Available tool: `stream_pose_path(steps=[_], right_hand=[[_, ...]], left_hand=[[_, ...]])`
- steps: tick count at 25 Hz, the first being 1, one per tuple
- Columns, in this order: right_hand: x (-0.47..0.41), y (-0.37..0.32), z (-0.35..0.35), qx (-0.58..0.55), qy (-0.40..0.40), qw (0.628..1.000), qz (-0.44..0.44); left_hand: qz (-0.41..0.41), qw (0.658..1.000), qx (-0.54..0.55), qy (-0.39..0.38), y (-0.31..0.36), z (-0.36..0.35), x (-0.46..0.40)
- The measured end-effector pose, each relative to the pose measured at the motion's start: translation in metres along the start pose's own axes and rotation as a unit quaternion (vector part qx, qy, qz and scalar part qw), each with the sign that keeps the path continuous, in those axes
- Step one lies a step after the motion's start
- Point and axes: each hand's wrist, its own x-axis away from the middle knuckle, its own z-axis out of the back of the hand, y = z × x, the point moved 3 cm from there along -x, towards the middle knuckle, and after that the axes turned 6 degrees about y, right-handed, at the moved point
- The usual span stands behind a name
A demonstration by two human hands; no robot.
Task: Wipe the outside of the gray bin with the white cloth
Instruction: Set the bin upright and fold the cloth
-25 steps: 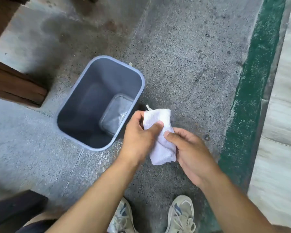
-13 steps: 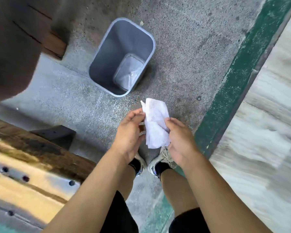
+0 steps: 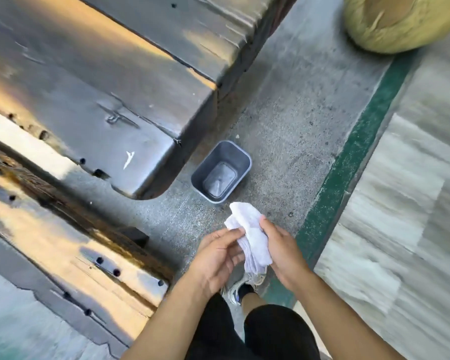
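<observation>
The gray bin [image 3: 238, 154] stands upright and empty on the speckled floor, far below me and apart from both hands. The white cloth [image 3: 251, 232] is bunched between my hands, well above the floor and nearer to me than the bin. My right hand [image 3: 283, 252] grips the cloth's right side. My left hand [image 3: 216, 258] pinches its left edge with thumb and fingertips, the other fingers loosely spread.
A large dark wooden table [image 3: 102, 81] fills the left and top left, its corner close to the bin. A second wooden surface [image 3: 63, 245] lies lower left. A green floor stripe [image 3: 348, 162] runs diagonally on the right. A yellow-green sack [image 3: 400, 22] sits top right.
The view has risen far above the floor, so the bin looks small and distant. The wooden table has come into view. Both hands stay on the cloth, which is now more bunched.
</observation>
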Motion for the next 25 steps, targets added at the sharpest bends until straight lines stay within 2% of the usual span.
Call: stream_pose_path(steps=[3, 7, 10, 15, 20, 22, 25], right_hand=[[0.041, -0.030, -0.007, 0.037, -0.002, 0.998, 0.055], [0.080, -0.059, -0.026, 0.038, -0.019, 0.993, 0.113], [0.096, -0.065, -0.037, 0.032, -0.054, 0.991, 0.116], [0.106, -0.069, -0.044, 0.136, -0.082, 0.974, 0.160], [0.079, -0.085, -0.045, 0.049, -0.098, 0.988, 0.107], [0.058, -0.097, -0.048, -0.010, -0.131, 0.989, 0.060], [0.027, -0.120, -0.057, -0.032, -0.182, 0.983, 0.018]], left_hand=[[-0.049, 0.998, -0.018, -0.029, 0.027, -0.003, 0.040], [-0.098, 0.993, -0.061, -0.001, 0.058, -0.001, 0.069], [-0.133, 0.988, -0.079, -0.001, 0.073, -0.001, 0.086], [-0.169, 0.980, -0.098, 0.048, 0.073, 0.000, 0.091], [-0.175, 0.976, -0.079, 0.099, 0.085, 0.001, 0.082], [-0.185, 0.970, -0.087, 0.130, 0.102, 0.000, 0.076], [-0.203, 0.957, -0.077, 0.192, 0.131, -0.002, 0.076]])
